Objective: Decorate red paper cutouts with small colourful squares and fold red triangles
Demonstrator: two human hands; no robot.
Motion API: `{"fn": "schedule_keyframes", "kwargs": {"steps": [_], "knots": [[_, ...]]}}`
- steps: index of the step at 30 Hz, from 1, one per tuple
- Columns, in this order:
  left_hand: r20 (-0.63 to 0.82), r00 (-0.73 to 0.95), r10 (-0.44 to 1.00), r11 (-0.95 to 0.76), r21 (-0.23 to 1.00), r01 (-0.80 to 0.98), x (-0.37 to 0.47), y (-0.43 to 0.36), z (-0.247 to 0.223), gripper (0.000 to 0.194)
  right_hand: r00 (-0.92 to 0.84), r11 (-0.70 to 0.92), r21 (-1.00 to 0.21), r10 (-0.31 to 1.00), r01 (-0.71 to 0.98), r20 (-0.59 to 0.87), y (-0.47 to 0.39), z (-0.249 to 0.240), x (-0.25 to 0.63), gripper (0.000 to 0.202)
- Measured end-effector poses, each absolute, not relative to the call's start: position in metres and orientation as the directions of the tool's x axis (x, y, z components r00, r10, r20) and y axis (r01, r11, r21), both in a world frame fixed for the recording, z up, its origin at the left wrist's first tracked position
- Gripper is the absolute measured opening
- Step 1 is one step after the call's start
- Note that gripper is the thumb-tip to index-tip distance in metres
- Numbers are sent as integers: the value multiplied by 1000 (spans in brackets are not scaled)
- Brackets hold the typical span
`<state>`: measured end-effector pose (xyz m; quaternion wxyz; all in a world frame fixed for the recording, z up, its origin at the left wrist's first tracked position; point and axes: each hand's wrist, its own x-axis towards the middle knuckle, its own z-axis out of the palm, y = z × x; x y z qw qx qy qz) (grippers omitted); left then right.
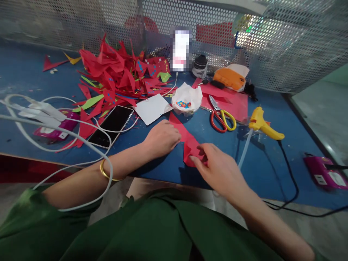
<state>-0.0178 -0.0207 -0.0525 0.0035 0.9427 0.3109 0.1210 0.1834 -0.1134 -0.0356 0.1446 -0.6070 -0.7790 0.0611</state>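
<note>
A folded red felt-like piece [190, 142] lies on the blue table, its narrow end pointing up and left. My right hand [217, 163] has its thumb and fingers around the wider lower end of this piece. Beside the piece's upper part, my left hand [163, 137] rests on the table with its fingers curled down; whatever may be under them is hidden. Just beyond the piece stands a white paper bowl [193, 95] holding small coloured bits [183, 105]. A white card [152, 108] lies to the left of the bowl.
Red and green cut pieces [116, 69] form a heap at the back left. A phone [115, 121] and white cables [78, 136] lie left. Scissors [222, 117], a yellow glue gun [262, 125] and a purple power socket [324, 172] are right. Perforated metal [81, 21] borders the back.
</note>
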Motion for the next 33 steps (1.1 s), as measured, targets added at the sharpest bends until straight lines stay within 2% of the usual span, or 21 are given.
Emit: {"fn": "schedule_keyframes", "kwargs": {"steps": [3, 5, 8, 11, 13, 17, 21, 24, 33], "knots": [[182, 799, 573, -818, 190, 543, -9, -5, -50, 19, -72, 118, -265, 982, 957, 175, -117, -54, 163, 30], [183, 831, 525, -841, 262, 473, -4, 3, -52, 23, -24, 73, -259, 982, 963, 188, -114, -64, 153, 30], [163, 838, 521, -834, 305, 460, -2, 9, -57, 24, -32, 86, -284, 981, 955, 189, -108, -72, 148, 18], [164, 782, 601, -785, 307, 538, -7, 6, -60, 16, -60, 125, -364, 981, 923, 184, -108, -72, 152, 8], [158, 741, 652, -746, 306, 592, -13, 0, -60, 14, -94, 162, -393, 978, 905, 187, -110, -70, 157, 7], [170, 692, 702, -701, 338, 628, -22, -17, -59, 13, -135, 204, -376, 970, 904, 201, -117, -71, 163, 11], [294, 724, 624, -758, 453, 470, -25, -26, -61, 15, -103, 183, -380, 970, 907, 222, -124, -77, 162, 15], [283, 792, 542, -780, 520, 348, -25, -23, -66, 13, -58, 164, -412, 964, 896, 258, -128, -79, 159, 21], [213, 774, 596, -688, 633, 355, -25, -14, -75, 10, 51, 65, -466, 972, 882, 231, -128, -83, 156, 13]]}}
